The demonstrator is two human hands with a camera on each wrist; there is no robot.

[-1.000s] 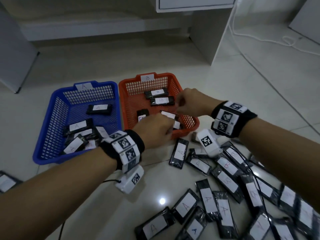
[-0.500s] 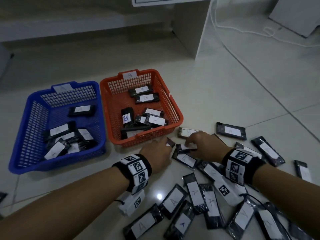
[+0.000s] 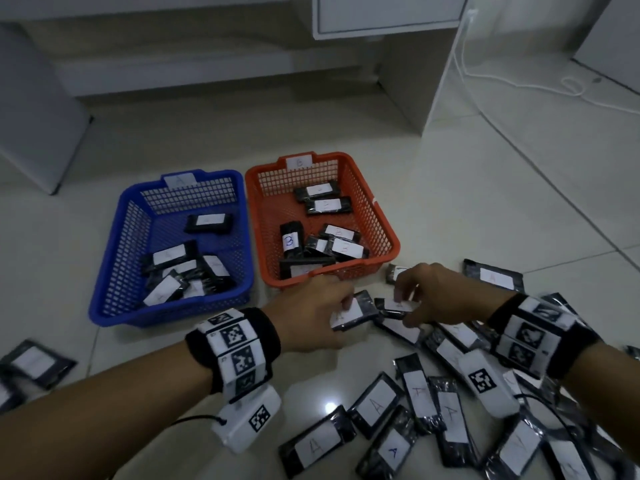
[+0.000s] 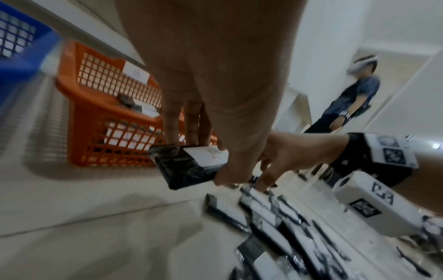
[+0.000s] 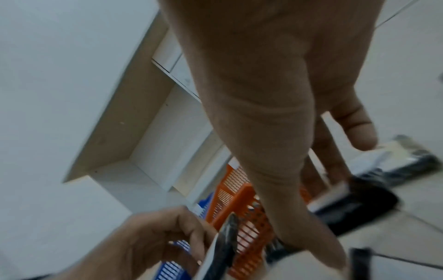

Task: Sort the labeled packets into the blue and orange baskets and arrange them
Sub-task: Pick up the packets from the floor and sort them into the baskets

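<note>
Left hand (image 3: 313,315) grips glossy flat packet (image 3: 356,310)

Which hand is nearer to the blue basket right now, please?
Left. The left hand grips a packet just right of the blue basket; the right hand is farther right, past the orange basket.

tiled floor (image 3: 450,209), blue basket (image 3: 114,268), orange basket (image 3: 382,216), packets (image 3: 375,407)

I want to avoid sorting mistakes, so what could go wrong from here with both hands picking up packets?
1. The left hand pinches a packet by one end only; it might slip.
2. Its red letter is faint, so it could land in the orange basket, which lies closest, wrongly.
3. The right hand works in the overlapping floor pile and may drag neighbours along.
</note>
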